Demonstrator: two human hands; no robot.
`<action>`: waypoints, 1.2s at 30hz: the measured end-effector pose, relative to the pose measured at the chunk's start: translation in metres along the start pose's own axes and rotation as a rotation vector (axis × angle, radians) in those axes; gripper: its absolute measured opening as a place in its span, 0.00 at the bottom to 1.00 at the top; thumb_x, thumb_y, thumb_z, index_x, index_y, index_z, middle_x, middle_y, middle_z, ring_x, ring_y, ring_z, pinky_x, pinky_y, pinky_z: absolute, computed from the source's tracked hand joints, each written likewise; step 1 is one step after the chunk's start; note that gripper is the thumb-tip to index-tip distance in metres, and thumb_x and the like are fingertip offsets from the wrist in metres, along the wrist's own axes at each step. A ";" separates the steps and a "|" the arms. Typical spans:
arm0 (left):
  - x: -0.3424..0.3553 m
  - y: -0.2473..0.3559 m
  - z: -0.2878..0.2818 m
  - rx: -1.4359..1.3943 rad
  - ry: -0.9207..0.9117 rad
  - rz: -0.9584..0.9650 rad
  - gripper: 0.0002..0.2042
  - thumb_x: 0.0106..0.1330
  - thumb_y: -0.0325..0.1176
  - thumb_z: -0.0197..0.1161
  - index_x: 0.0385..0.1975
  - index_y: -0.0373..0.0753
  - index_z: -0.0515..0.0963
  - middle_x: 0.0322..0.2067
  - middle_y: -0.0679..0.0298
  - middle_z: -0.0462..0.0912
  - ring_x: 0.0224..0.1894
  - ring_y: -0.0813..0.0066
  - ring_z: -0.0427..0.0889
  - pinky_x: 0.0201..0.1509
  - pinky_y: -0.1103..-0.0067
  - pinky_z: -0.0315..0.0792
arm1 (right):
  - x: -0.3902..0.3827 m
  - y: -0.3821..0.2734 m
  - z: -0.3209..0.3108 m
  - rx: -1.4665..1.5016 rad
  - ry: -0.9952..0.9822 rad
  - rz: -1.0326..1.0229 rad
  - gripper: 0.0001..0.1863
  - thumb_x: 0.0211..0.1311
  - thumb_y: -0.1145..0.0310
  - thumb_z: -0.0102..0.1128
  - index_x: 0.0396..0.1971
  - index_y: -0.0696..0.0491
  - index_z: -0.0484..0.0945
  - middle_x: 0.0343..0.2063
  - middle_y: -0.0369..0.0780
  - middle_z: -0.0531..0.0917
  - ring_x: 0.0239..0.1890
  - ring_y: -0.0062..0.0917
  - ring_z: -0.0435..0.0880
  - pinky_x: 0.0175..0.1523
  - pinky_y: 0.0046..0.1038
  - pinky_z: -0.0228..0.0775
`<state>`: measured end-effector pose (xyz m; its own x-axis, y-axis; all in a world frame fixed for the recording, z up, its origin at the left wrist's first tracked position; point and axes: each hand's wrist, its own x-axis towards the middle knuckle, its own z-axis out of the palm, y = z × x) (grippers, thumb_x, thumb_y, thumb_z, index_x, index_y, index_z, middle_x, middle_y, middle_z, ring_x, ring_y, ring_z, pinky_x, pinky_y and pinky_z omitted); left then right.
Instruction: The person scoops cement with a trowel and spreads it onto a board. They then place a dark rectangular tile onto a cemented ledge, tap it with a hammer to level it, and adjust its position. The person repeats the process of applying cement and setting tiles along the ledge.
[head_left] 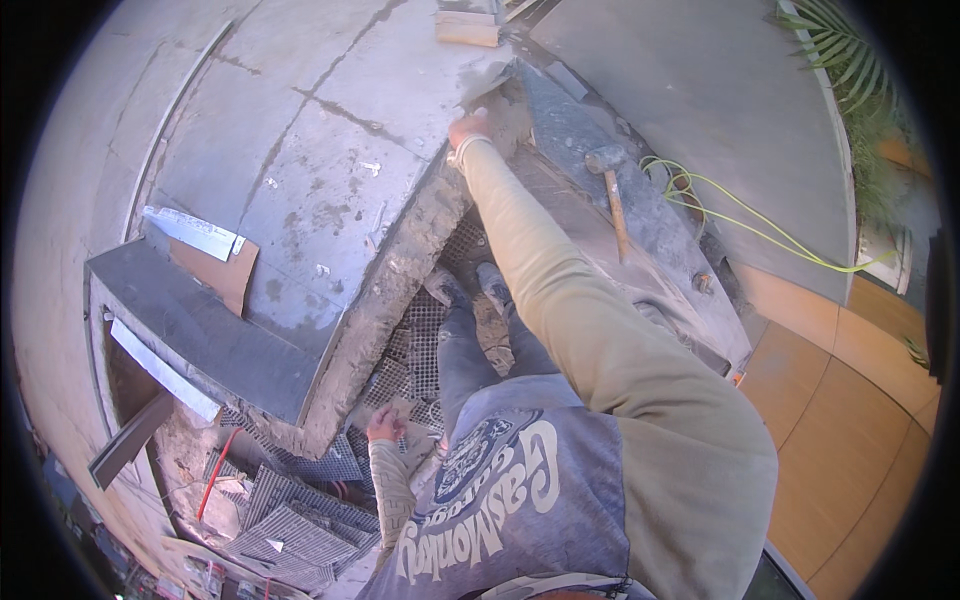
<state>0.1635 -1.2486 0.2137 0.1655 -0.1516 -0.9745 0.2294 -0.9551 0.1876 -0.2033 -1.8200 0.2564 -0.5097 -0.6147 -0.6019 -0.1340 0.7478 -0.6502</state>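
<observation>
My right arm stretches far forward to the edge of a grey slab (pixel 330 200). Closed at its corner, my right hand (pixel 470 128) seems to grip a flat grey blade-like tool (pixel 488 84), perhaps a trowel; its handle is hidden. The rough mortar edge (pixel 385 275) of the slab runs back from there toward me. Low by my side, my left hand (pixel 386 424) has loosely bent fingers apart, with nothing visible in them. Black grid panels (pixel 425 345) lie in the recess around my feet.
A wooden-handled mallet (pixel 614 200) lies on the right-hand stone ledge, near a yellow-green cord (pixel 770 225). At left, a dark slab (pixel 215 330) carries a piece of cardboard (pixel 215 270). More grid panels (pixel 300 530) and a red bar (pixel 218 475) lie lower left.
</observation>
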 end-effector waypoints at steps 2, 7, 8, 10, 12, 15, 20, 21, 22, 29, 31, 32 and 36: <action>0.002 0.012 0.019 0.023 -0.056 0.000 0.18 0.68 0.29 0.60 0.58 0.37 0.75 0.45 0.58 0.84 0.33 0.67 0.87 0.27 0.77 0.79 | 0.050 0.052 -0.004 -0.171 0.076 -0.020 0.25 0.62 0.72 0.52 0.59 0.59 0.62 0.52 0.57 0.77 0.50 0.49 0.82 0.44 0.43 0.80; 0.002 0.023 0.004 0.004 -0.005 0.036 0.19 0.68 0.30 0.61 0.58 0.37 0.75 0.45 0.58 0.84 0.33 0.66 0.87 0.25 0.78 0.78 | -0.032 0.044 0.023 -0.166 0.017 0.062 0.28 0.61 0.71 0.51 0.62 0.55 0.61 0.55 0.60 0.76 0.54 0.53 0.80 0.55 0.45 0.76; 0.002 0.027 0.007 0.006 -0.011 0.029 0.19 0.68 0.30 0.62 0.58 0.37 0.75 0.45 0.58 0.84 0.33 0.66 0.87 0.25 0.78 0.78 | -0.042 0.050 0.019 -0.179 0.015 0.057 0.28 0.61 0.71 0.52 0.63 0.54 0.61 0.55 0.60 0.76 0.55 0.53 0.80 0.57 0.45 0.75; 0.001 0.033 0.013 0.008 -0.018 0.017 0.18 0.68 0.30 0.62 0.57 0.37 0.75 0.45 0.58 0.84 0.33 0.66 0.87 0.25 0.78 0.78 | -0.052 0.065 0.014 -0.202 0.005 0.049 0.29 0.61 0.70 0.52 0.64 0.54 0.61 0.55 0.60 0.76 0.55 0.53 0.79 0.59 0.44 0.73; -0.002 0.039 0.013 -0.006 -0.003 0.015 0.18 0.67 0.29 0.62 0.57 0.36 0.75 0.45 0.58 0.84 0.33 0.66 0.87 0.25 0.78 0.78 | -0.077 0.064 0.007 -0.317 -0.041 0.008 0.30 0.61 0.70 0.51 0.65 0.53 0.62 0.54 0.61 0.77 0.55 0.52 0.80 0.60 0.43 0.71; -0.008 0.048 0.010 0.020 0.029 0.039 0.17 0.67 0.29 0.61 0.56 0.36 0.75 0.45 0.58 0.84 0.32 0.65 0.87 0.25 0.78 0.78 | -0.081 0.048 -0.010 -0.353 0.000 -0.126 0.30 0.60 0.69 0.50 0.65 0.53 0.63 0.53 0.61 0.77 0.55 0.51 0.80 0.61 0.42 0.70; -0.009 0.056 0.010 0.030 -0.005 0.068 0.16 0.67 0.30 0.61 0.54 0.38 0.77 0.42 0.62 0.84 0.32 0.69 0.85 0.28 0.77 0.80 | 0.016 0.041 -0.033 -0.140 0.044 -0.114 0.31 0.61 0.68 0.50 0.65 0.57 0.62 0.56 0.60 0.76 0.58 0.50 0.77 0.61 0.42 0.70; -0.008 0.054 0.006 0.039 0.006 0.084 0.16 0.66 0.31 0.62 0.54 0.39 0.79 0.41 0.64 0.84 0.32 0.70 0.85 0.29 0.76 0.80 | 0.023 0.032 -0.033 -0.164 0.024 -0.088 0.31 0.61 0.68 0.49 0.66 0.58 0.61 0.56 0.59 0.76 0.58 0.49 0.77 0.59 0.42 0.72; -0.008 0.051 0.003 0.046 0.022 0.076 0.16 0.66 0.31 0.62 0.54 0.39 0.78 0.40 0.64 0.84 0.32 0.70 0.85 0.29 0.76 0.80 | 0.028 0.025 -0.033 -0.301 0.025 -0.119 0.31 0.62 0.69 0.48 0.66 0.58 0.60 0.57 0.58 0.76 0.58 0.48 0.78 0.55 0.41 0.75; -0.007 0.043 -0.001 0.098 0.024 0.028 0.17 0.67 0.30 0.61 0.55 0.40 0.77 0.39 0.63 0.85 0.33 0.69 0.86 0.29 0.76 0.81 | -0.006 0.064 -0.009 -0.376 -0.067 -0.095 0.31 0.64 0.67 0.48 0.68 0.54 0.61 0.60 0.58 0.74 0.59 0.50 0.77 0.64 0.41 0.69; -0.002 0.038 -0.002 0.086 0.028 0.020 0.17 0.67 0.30 0.61 0.55 0.40 0.77 0.39 0.63 0.85 0.32 0.70 0.86 0.28 0.77 0.80 | -0.051 0.059 -0.013 -0.492 -0.113 -0.083 0.30 0.63 0.67 0.48 0.67 0.54 0.61 0.59 0.58 0.74 0.60 0.51 0.75 0.65 0.41 0.66; 0.000 0.038 -0.001 0.074 0.030 0.020 0.17 0.68 0.31 0.60 0.56 0.40 0.77 0.39 0.63 0.85 0.31 0.71 0.86 0.28 0.78 0.79 | -0.067 0.058 -0.017 -0.481 -0.128 -0.066 0.30 0.63 0.67 0.49 0.67 0.54 0.62 0.58 0.59 0.75 0.60 0.51 0.75 0.65 0.41 0.67; 0.005 0.046 -0.002 0.104 0.014 0.081 0.17 0.68 0.31 0.60 0.56 0.40 0.77 0.38 0.63 0.85 0.31 0.71 0.86 0.27 0.79 0.79 | -0.065 0.035 -0.033 -0.338 -0.007 -0.161 0.29 0.62 0.68 0.49 0.65 0.56 0.62 0.55 0.60 0.77 0.58 0.53 0.77 0.62 0.43 0.69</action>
<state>0.1768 -1.2928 0.2182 0.1933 -0.2259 -0.9548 0.1144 -0.9613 0.2506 -0.2028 -1.7454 0.2877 -0.4536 -0.7319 -0.5085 -0.4858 0.6814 -0.5475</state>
